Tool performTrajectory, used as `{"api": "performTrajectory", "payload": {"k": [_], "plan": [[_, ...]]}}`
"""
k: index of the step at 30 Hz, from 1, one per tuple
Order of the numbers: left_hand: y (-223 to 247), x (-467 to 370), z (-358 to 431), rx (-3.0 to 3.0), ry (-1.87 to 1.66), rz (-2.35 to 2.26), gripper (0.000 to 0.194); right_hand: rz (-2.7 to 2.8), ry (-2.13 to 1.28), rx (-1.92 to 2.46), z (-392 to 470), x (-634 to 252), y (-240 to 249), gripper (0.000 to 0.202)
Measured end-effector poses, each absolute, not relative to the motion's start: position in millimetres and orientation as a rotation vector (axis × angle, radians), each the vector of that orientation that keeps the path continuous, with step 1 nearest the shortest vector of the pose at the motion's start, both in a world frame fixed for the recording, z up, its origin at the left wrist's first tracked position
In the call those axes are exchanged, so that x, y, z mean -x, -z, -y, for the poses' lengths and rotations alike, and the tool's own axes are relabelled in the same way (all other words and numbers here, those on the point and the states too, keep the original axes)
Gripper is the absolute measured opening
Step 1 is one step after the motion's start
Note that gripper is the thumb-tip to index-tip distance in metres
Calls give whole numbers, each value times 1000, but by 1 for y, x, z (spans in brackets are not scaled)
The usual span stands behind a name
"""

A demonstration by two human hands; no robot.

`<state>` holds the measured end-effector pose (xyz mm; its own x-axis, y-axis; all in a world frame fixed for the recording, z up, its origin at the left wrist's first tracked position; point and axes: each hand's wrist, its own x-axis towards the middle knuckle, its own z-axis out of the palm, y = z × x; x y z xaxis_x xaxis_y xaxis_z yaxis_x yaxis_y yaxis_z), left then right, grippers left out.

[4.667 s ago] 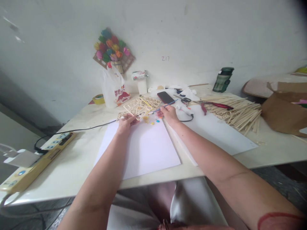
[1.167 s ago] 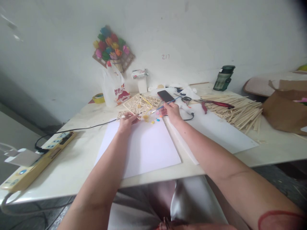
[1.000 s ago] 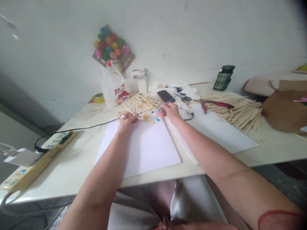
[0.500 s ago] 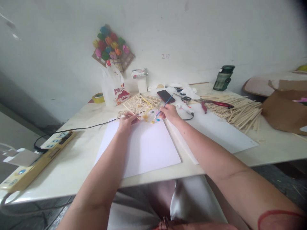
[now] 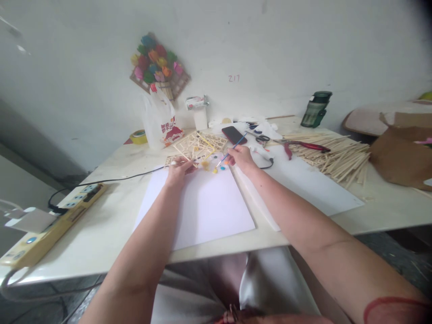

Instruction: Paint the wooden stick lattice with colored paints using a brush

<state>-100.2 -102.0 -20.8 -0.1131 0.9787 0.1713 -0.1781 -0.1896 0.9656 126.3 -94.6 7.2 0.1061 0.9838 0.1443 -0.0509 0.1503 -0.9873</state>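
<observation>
My right hand [image 5: 240, 157] is closed round a thin blue paintbrush [image 5: 235, 146], its tip pointing down-left near dabs of yellow and blue paint [image 5: 215, 170]. My left hand [image 5: 181, 169] pinches a thin light wooden stick [image 5: 182, 153] at the far left corner of a white sheet [image 5: 209, 207]. Beyond both hands lies a heap of small wooden lattice pieces [image 5: 199, 143], with one yellow stick among them. The brush tip is too small to tell whether it touches the paint.
A phone [image 5: 232, 134], scissors [image 5: 262, 138], red-handled pliers [image 5: 308, 146] and many loose sticks [image 5: 340, 157] lie at the back right. A green bottle [image 5: 315, 109] stands behind. A plastic bag [image 5: 158, 119] and a power strip [image 5: 57, 225] with a cable are on the left.
My right hand and the brush have shifted very slightly to the right. My left hand is nearly unchanged.
</observation>
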Motion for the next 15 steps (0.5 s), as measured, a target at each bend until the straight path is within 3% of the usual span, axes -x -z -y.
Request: {"api": "performTrajectory", "payload": {"k": [15], "plan": [[19, 98, 105, -1171, -1474, -1059, 49, 994, -1189, 914, 98, -118, -9, 22]]}}
